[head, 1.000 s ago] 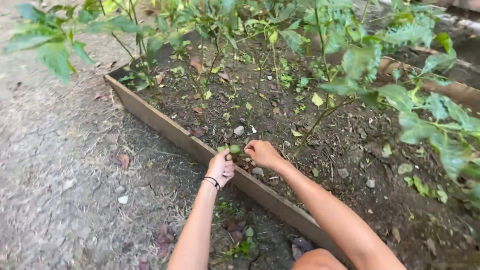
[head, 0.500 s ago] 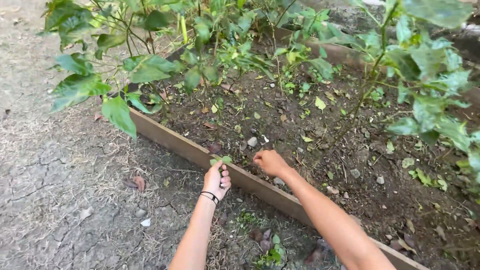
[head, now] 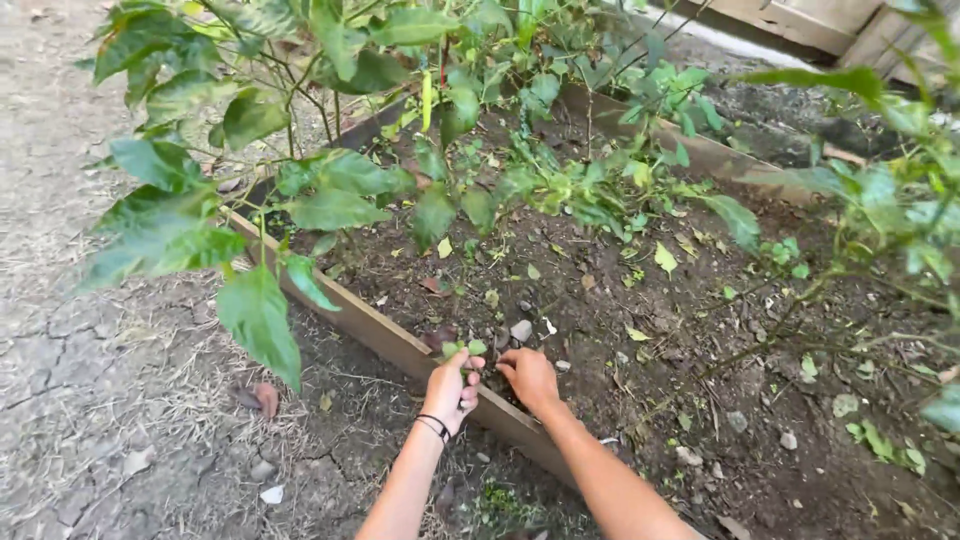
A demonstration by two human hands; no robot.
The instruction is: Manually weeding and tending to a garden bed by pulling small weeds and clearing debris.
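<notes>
A raised garden bed with a wooden plank border holds dark soil. On the soil lie small grey stones, scattered yellow-green fallen leaves and dry twigs. Outside the border is cracked dry ground with straw and a brown dead leaf.

A small green seedling with a few round leaves stands upright just inside the wooden bed edge.
</notes>
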